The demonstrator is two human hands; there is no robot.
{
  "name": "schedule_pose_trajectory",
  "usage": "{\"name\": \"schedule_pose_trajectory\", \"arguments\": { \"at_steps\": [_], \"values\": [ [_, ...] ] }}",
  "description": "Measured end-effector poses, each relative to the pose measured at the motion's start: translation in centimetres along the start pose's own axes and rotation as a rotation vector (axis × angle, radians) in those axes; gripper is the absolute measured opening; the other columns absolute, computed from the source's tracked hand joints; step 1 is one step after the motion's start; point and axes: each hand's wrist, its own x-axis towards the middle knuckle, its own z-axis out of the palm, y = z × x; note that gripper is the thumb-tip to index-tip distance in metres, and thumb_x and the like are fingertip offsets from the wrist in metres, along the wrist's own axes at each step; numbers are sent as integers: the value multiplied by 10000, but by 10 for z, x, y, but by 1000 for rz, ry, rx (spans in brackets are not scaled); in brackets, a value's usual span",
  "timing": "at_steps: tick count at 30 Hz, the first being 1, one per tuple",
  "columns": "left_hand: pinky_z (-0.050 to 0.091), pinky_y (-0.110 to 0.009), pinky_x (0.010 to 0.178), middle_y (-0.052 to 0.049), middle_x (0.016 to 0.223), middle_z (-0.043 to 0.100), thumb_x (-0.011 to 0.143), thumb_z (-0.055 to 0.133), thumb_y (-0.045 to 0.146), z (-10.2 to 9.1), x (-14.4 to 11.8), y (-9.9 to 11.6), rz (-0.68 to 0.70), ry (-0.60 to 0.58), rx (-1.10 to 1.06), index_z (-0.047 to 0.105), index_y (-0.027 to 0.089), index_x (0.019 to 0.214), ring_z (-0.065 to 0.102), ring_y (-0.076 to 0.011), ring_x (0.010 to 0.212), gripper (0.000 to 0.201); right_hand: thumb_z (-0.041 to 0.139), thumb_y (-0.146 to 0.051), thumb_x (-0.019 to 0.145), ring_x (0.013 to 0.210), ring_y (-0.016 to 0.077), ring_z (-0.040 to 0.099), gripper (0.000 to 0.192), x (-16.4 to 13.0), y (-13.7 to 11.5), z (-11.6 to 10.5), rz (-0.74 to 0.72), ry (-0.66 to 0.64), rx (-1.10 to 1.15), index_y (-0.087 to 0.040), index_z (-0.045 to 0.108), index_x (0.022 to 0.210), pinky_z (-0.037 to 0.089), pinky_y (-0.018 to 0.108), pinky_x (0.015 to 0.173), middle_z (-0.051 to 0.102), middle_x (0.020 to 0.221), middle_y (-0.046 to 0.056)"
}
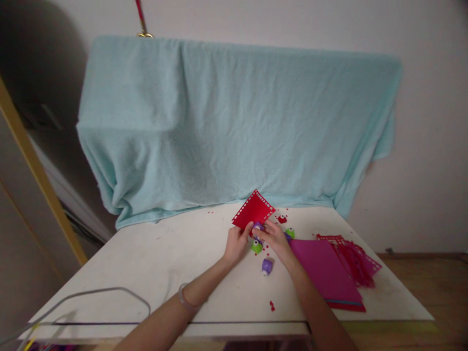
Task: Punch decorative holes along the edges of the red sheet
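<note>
Left hand (237,242) pinches red paper square (253,210) at its near corner on the white surface (164,258). Right hand (274,237) clamped on purple punch (258,226) at paper's edge. Magenta sheets (325,270) just right.

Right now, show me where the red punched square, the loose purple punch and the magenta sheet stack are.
red punched square (253,210), head view, middle of the sheet.
loose purple punch (266,265), head view, its top.
magenta sheet stack (323,268), head view, top sheet's middle.
</note>
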Motion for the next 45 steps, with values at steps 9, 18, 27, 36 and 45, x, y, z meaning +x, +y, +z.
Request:
{"name": "schedule_pose_trajectory", "arguments": {
  "at_steps": [9, 18, 27, 36, 45],
  "values": [
    [298, -218, 510, 15, 540, 517, 868, 504, 543, 1, 2, -11, 39, 26, -15, 563, 133, 624, 437, -104, 527, 481, 832, -350, 607, 803, 208, 668, 463, 0, 3, 0, 4, -34, -1, -193, 679, 1014, 512, 277, 668, 713, 904, 50],
    [304, -223, 514, 9, 541, 530, 875, 504, 535, 0, 1, -12, 41, 32, -4, 574, 132, 629, 465, -112, 532, 477, 831, -333, 591, 715, 178, 635, 510, 0, 2, 1, 41, -35, -12, -187, 672, 1053, 459, 238, 553, 707, 843, 35],
    [324, -224, 516, 3, 534, 541, 868, 492, 565, -1, 1, -10, 35, 34, 15, 587, 131, 632, 472, -118, 528, 503, 823, -332, 592, 775, 206, 652, 509, -4, -3, 4, 36, -24, -16, -197, 674, 1060, 491, 268, 600, 708, 845, 39],
    [311, -213, 504, 16, 525, 521, 867, 494, 554, -1, 2, -12, 38, 6, 7, 581, 134, 640, 458, -108, 515, 485, 819, -356, 591, 601, 129, 570, 463, -1, 3, 2, 39, -19, -34, -171, 678, 990, 422, 228, 515, 685, 791, 24],
    [327, -218, 519, 12, 543, 530, 873, 492, 556, -2, 2, -11, 52, -13, 25, 584, 134, 656, 466, -114, 525, 484, 803, -393, 625, 569, 111, 512, 406, -1, -1, 3, 13, -51, -8, -166, 673, 936, 382, 232, 510, 638, 741, 1]
  ]
}}
